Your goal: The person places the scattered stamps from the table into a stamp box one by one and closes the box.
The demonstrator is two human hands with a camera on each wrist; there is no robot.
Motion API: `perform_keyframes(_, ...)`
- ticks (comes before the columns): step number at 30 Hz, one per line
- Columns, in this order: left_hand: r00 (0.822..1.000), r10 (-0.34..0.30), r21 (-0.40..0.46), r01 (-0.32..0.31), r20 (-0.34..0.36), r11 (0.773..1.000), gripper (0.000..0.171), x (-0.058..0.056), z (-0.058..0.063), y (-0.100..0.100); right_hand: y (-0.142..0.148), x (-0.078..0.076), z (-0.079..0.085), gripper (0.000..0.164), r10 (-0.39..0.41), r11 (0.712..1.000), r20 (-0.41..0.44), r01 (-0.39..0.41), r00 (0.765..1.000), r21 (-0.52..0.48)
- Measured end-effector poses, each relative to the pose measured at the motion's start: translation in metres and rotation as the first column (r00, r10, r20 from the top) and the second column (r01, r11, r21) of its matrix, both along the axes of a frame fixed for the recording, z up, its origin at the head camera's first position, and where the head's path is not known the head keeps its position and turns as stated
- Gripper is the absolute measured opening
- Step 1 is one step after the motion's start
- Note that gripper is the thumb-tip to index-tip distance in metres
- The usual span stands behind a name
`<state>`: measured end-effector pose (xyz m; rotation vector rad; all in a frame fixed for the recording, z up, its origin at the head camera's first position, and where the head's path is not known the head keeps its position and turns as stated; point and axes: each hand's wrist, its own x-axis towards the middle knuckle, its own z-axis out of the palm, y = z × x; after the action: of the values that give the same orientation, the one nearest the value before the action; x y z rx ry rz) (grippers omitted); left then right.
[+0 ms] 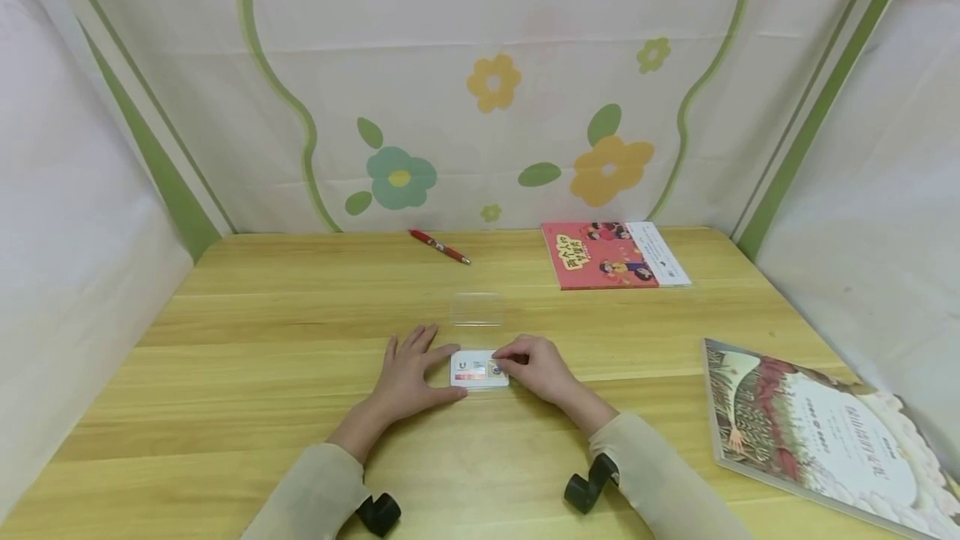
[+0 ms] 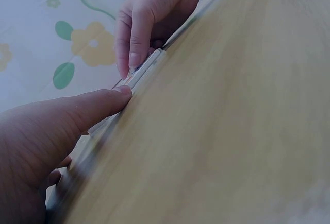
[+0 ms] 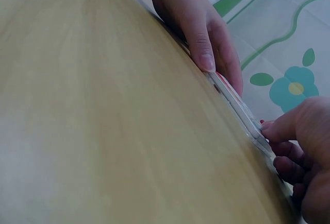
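A flat white card (image 1: 470, 366) with pink and blue print lies in a shallow clear plastic case on the table, nearly in front of the person. The left hand (image 1: 408, 377) spans the case's left end, thumb at the near corner and forefinger at the far one. At the opposite end, the right hand (image 1: 536, 367) pinches the card's edge between thumb and forefinger, over a small yellowish square. In the left wrist view, the card's white edge (image 2: 146, 70) shows between both hands. A clear plastic cover (image 1: 477, 309) lies just beyond the case.
A red pen (image 1: 439, 247) lies at the back of the wooden table (image 1: 247, 332). Toward the back right is a pink book (image 1: 600, 255). A larger picture book (image 1: 817, 432) lies at the right edge. Flowered cloth (image 1: 450, 23) encloses the table behind and at the sides.
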<state>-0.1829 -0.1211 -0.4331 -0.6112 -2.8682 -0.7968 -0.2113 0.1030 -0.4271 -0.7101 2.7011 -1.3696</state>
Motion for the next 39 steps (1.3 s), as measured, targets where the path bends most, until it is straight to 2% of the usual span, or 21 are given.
perform_keyframes(7,1.000,0.001,-0.004,-0.001,0.001,1.000,0.066,-0.0003,-0.0006,-0.0007,-0.0008,0.0002,0.0006,0.010,0.000,1.000,-0.006,0.000,1.000,-0.011)
perform_keyframes(19,1.000,0.002,-0.012,-0.002,0.010,1.000,0.066,0.0004,0.0014,0.0000,-0.0015,0.0010,0.0026,0.010,-0.030,0.999,0.062,0.031,0.998,-0.015)
perform_keyframes(25,1.000,0.006,-0.017,-0.006,0.007,1.000,0.067,-0.0007,-0.0012,-0.0004,-0.0020,0.0003,0.0006,0.010,-0.022,1.000,0.036,0.022,0.999,-0.014)
perform_keyframes(32,1.000,-0.008,0.013,0.008,-0.029,1.000,0.067,-0.0001,-0.0026,-0.0012,-0.0023,0.0004,-0.0005,0.009,-0.026,1.000,0.017,0.026,1.000,-0.005)
perform_keyframes(39,1.000,0.010,-0.018,-0.010,0.010,1.000,0.066,-0.0004,-0.0003,-0.0003,-0.0024,0.0003,-0.0022,0.009,-0.041,0.999,-0.009,0.041,0.999,0.008)
